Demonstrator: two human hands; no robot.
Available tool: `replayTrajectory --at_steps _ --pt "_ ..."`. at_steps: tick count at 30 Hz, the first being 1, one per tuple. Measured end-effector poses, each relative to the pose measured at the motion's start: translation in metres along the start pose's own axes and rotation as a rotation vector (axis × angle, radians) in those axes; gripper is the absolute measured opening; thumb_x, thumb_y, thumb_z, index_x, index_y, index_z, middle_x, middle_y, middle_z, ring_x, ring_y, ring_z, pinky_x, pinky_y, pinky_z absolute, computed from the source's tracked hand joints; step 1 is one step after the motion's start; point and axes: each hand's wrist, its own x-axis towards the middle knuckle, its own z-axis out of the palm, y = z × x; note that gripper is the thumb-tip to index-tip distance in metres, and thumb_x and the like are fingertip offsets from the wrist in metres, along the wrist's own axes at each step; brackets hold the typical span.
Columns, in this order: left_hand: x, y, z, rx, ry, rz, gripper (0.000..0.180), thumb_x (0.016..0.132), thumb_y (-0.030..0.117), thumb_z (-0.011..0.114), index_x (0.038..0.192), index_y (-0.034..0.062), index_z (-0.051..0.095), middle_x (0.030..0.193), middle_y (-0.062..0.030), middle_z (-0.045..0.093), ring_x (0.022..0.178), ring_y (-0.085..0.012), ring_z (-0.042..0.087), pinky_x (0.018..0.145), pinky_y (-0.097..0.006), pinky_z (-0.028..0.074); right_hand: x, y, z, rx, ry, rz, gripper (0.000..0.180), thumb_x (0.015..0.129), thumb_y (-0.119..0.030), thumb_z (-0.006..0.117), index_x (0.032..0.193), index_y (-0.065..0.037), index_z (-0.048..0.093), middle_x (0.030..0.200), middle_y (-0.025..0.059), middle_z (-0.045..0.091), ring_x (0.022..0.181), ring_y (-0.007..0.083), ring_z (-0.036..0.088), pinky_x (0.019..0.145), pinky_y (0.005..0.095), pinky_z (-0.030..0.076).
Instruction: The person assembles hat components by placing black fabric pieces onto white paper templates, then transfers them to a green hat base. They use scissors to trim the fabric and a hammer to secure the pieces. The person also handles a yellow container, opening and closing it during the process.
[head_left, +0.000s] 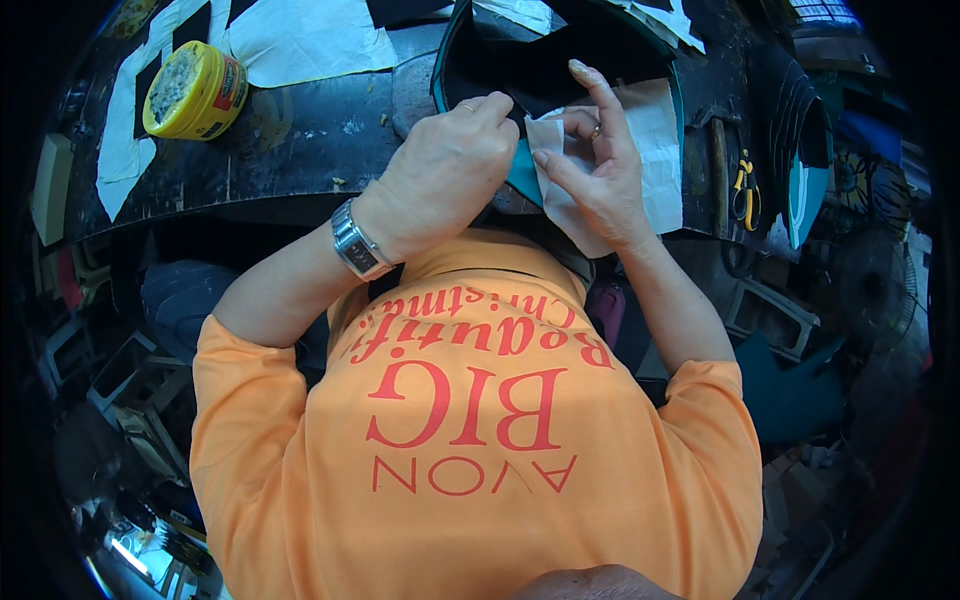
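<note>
On the workbench in front of me stands a curved dark sheet piece [585, 55] with a teal outer side. My left hand [450, 160], with a watch on the wrist, is closed in a pinch at this piece's near edge. Whatever lies between its fingertips is hidden. Beside it, my right hand [600, 165] grips a thin white sheet [660, 160] between thumb and bent fingers, the index finger raised. The white sheet lies partly inside the dark piece and hangs over the bench's front edge. A teal flap [524, 175] shows between my hands.
A yellow tub [205, 95] with pale residue on its lid stands at the left, near white sheets [310, 40]. Yellow-handled pliers [746, 190] lie right, beside a wooden-handled tool [720, 175]. Stacked dark pieces [795, 130] stand farther right. A fan [875, 285] is beyond the bench's right end.
</note>
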Motion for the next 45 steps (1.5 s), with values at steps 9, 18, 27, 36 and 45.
replayTrajectory --at_steps 9,18,27,36,45 --pt "0.003 0.007 0.006 0.050 0.030 -0.007 0.009 0.085 0.002 0.067 0.092 -0.0018 0.063 0.100 -0.0131 0.061 0.093 -0.0274 0.067 0.074 -0.035 0.058 -0.001 0.001 0.000 0.057 -0.006 -0.028 0.079 0.085 0.000 0.069 0.156 -0.014 0.037 0.104 0.0064 0.067 0.101 0.0141 0.066 0.096 0.0289 0.051" --pt "0.025 -0.036 -0.004 -0.245 0.046 -0.107 0.012 0.089 0.007 0.065 0.096 -0.0026 0.061 0.104 -0.0168 0.060 0.078 -0.0324 0.064 0.072 -0.038 0.054 -0.001 0.002 0.000 0.136 -0.027 -0.013 0.075 0.087 -0.002 0.069 0.155 -0.011 0.040 0.110 0.0068 0.071 0.109 0.0137 0.063 0.101 0.0301 0.045" --pt "0.031 -0.051 -0.005 -0.361 -0.098 -0.253 0.021 0.096 0.019 0.068 0.102 -0.0011 0.066 0.092 -0.0163 0.066 0.073 -0.0258 0.064 0.067 -0.033 0.052 0.006 -0.002 -0.006 -0.318 -0.241 -0.279 0.075 0.082 -0.017 0.072 0.153 -0.016 0.046 0.111 -0.0033 0.076 0.109 0.0187 0.051 0.107 0.0371 0.028" --pt "0.001 -0.031 0.005 -0.309 0.114 -0.095 0.038 0.089 0.024 0.079 0.117 0.0025 0.066 0.116 -0.0136 0.065 0.097 -0.0284 0.070 0.083 -0.034 0.058 0.003 0.007 -0.012 0.493 -0.065 -0.034 0.055 0.094 -0.004 0.059 0.146 -0.008 0.041 0.104 0.0120 0.070 0.105 0.0179 0.067 0.100 0.0341 0.050" --pt "-0.013 -0.024 0.017 -0.263 0.265 -0.025 0.030 0.087 0.011 0.075 0.115 0.0024 0.065 0.114 -0.0144 0.067 0.094 -0.0325 0.070 0.079 -0.036 0.059 0.007 0.002 0.002 0.056 0.034 -0.049 0.071 0.089 0.006 0.062 0.152 -0.013 0.037 0.102 0.0096 0.068 0.093 0.0149 0.067 0.090 0.0277 0.054"
